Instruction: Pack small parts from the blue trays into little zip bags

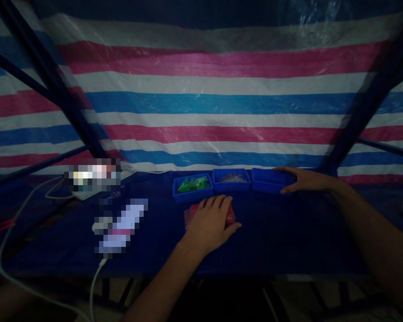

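Note:
My left hand (211,222) lies flat, fingers stretched out, on a red plastic bag (231,214) on the dark blue table. My right hand (305,180) reaches across to the right-hand blue tray (267,181), its fingers curled around the tray's right end. Beside it to the left stand a middle blue tray (231,185) with dim pinkish pieces and a left blue tray (191,193) holding green pieces (193,184).
A striped pink, blue and white tarp (201,112) hangs behind the table, between dark slanting poles (50,76). White cables (6,250) and blurred-out items (121,223) lie on the table's left part. The table's front edge (272,270) runs below my arms.

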